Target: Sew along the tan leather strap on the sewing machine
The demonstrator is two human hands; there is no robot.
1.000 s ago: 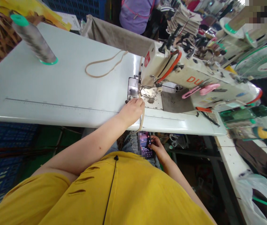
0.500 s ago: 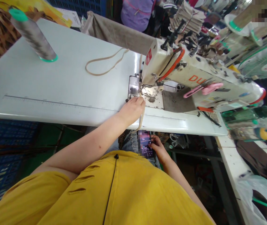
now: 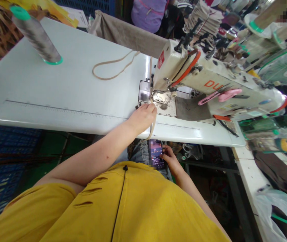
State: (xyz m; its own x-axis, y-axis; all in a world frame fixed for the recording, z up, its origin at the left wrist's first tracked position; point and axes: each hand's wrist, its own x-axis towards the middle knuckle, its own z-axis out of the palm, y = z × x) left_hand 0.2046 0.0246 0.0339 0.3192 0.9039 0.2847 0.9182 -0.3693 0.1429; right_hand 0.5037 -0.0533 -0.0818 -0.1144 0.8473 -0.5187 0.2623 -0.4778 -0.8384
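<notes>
My left hand (image 3: pixel 144 116) rests on the table in front of the sewing machine's needle area, its fingers closed on a narrow beige strap (image 3: pixel 152 127). One end of the strap hangs over the table's front edge; the other runs under the presser foot and shows again behind it. Low on my lap, my right hand (image 3: pixel 169 156) grips a smartphone (image 3: pixel 156 156) with a lit screen, the thumb lying over its edge. The sewing machine (image 3: pixel 196 77) stands right of my left hand, with pink scissors or snips (image 3: pixel 227 95) on its arm.
A thread cone (image 3: pixel 38 40) stands on the white table (image 3: pixel 65 87) at the left, and a loop of beige cord (image 3: pixel 108 78) lies near its back edge. Blue crates (image 3: pixel 4 161) are below left. A green fan (image 3: pixel 284 67) and a plastic bag (image 3: pixel 276 205) are at the right.
The view has shifted very slightly. Both hands, the strap and the phone stay where they were.
</notes>
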